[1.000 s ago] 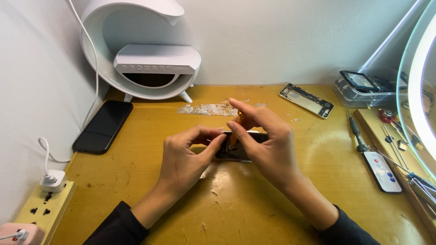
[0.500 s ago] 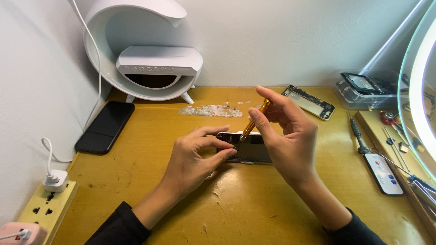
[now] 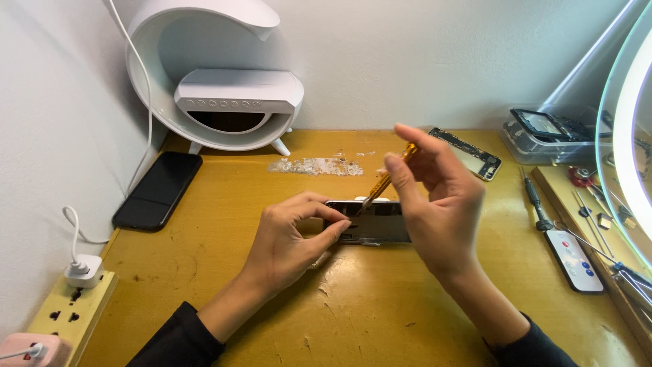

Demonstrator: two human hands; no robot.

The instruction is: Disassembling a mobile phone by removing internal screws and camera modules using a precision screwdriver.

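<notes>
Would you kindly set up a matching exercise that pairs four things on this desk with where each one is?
Things:
1. yellow-handled screwdriver
2. black phone
3. white remote
4. opened phone

Places:
A. flat on the desk near the left wall
B. pinched in the right hand, tip down
C. steadied at its end by the left hand
D. on the desk at the right, beside a dark-handled tool

Pairs: 1-B, 2-A, 3-D, 4-C
</notes>
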